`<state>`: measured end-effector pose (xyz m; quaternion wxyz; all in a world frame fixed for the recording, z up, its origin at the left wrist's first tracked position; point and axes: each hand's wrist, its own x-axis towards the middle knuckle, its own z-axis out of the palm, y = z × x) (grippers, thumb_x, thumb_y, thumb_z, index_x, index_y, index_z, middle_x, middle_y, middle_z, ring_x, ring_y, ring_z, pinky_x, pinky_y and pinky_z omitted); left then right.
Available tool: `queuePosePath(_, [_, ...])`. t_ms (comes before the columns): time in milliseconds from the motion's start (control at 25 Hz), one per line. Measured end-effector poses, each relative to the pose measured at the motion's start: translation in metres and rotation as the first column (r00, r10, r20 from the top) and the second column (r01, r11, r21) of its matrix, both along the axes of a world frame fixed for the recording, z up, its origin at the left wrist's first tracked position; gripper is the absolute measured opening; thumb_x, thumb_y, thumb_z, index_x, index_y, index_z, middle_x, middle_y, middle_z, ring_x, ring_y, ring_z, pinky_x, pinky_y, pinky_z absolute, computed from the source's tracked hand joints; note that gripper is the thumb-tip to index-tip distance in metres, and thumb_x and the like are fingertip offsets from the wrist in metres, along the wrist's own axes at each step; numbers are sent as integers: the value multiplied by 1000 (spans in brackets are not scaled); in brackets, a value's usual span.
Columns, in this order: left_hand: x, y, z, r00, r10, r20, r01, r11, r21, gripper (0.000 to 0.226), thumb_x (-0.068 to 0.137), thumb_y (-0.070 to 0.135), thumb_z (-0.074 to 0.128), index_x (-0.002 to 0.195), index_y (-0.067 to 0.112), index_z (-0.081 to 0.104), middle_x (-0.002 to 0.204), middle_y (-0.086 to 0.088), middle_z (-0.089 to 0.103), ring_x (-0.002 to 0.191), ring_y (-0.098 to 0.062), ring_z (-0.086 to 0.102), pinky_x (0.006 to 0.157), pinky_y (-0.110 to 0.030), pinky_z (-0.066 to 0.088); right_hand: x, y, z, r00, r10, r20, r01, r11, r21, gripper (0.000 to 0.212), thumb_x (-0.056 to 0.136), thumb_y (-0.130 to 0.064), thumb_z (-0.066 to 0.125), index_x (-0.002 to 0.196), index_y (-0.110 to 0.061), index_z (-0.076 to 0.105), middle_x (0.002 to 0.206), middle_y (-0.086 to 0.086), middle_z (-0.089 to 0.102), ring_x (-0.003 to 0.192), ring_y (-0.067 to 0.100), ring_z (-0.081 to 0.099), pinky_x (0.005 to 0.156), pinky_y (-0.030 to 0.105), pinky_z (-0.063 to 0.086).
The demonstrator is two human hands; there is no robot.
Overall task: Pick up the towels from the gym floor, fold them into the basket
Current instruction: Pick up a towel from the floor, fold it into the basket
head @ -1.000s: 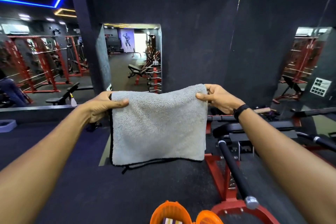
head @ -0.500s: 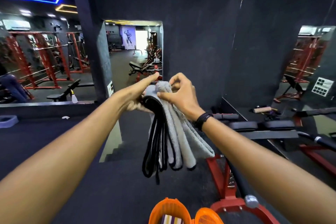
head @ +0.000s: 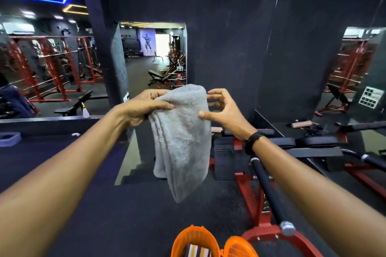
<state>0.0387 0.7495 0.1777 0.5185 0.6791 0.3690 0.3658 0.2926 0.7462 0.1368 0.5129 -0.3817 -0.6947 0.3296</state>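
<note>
Towel [head: 181,142]: was spread flat 1 s ago, now hanging doubled lengthwise, directly above orange basket [head: 195,242] | L hand [head: 144,108] gripping top fold | R hand [head: 221,108] just beside towel, fingers spread, thumb touching, not gripping | Assess: fold nearly done; lowering into basket looking next.

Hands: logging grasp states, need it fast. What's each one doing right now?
Left hand: grips the top of the towel.
Right hand: open, thumb touching the towel's edge, holding nothing.
</note>
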Motion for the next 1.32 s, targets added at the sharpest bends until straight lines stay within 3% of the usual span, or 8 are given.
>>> queuePosePath(120, [-6,1,12,983,4,185,-22,995,95,78,44,33,93,115,16,67,101,-5,72,90,-15,68,75,-25,56,7,-1,-10,936,310,168,-275,940,-202,93,61,-26,90,138,-27,39,133,-8,55,121,7,55,98,30,50])
queuePosePath(240, [-14,3,12,899,55,434,-122,984,129,60,45,29,93,101,20,74,94,-2,74,83,-12,70,72,-23,57,16,-2,-27,863,384,329,-262,896,-359,72,67,-13,86,130,-23,52,124,-8,63,113,4,60,98,28,50])
queuePosePath(360, [-34,2,4,824,163,542,-225,973,49,45,56,20,84,100,18,73,91,0,74,78,-11,70,71,-23,58,32,-1,-39,949,275,152,-181,874,-451,48,63,-19,81,108,-9,67,108,6,72,98,19,68,92,39,54])
queuePosePath(480, [-56,-2,-13,868,354,348,-372,928,-17,26,82,3,64,105,16,63,85,5,72,71,-5,66,61,-17,55,47,-1,-25,984,166,-65,-178,897,-405,30,76,-6,73,104,-10,64,95,4,71,82,15,67,64,24,55])
queuePosePath(560, [-68,-3,-28,889,432,151,-427,902,-66,27,88,0,58,113,12,60,85,5,69,64,-3,63,51,-14,51,54,6,-10,993,115,-34,-120,921,-371,24,79,-10,73,100,-12,61,92,4,68,82,16,65,67,27,53])
queuePosePath(800, [-62,3,-50,847,481,-227,-499,867,-23,26,89,15,65,114,16,59,98,-4,63,89,-15,61,85,-33,50,46,27,34,960,70,272,21,948,-317,25,73,-17,78,91,-11,62,89,8,63,83,19,60,73,35,47])
queuePosePath(1040, [-37,15,-74,778,426,-462,-387,904,182,36,86,15,69,120,13,56,101,-8,59,91,-17,56,68,-22,46,39,46,9,728,-14,685,263,929,-261,35,67,-33,79,88,-11,61,78,2,59,72,18,54,56,27,42])
queuePosePath(1320, [-21,25,-161,735,271,-622,-318,947,38,33,88,15,67,119,7,57,96,-11,60,90,-22,56,85,-34,46,66,49,-94,673,-5,740,423,823,-380,32,73,-36,79,81,-19,53,84,-1,56,72,16,53,49,22,40])
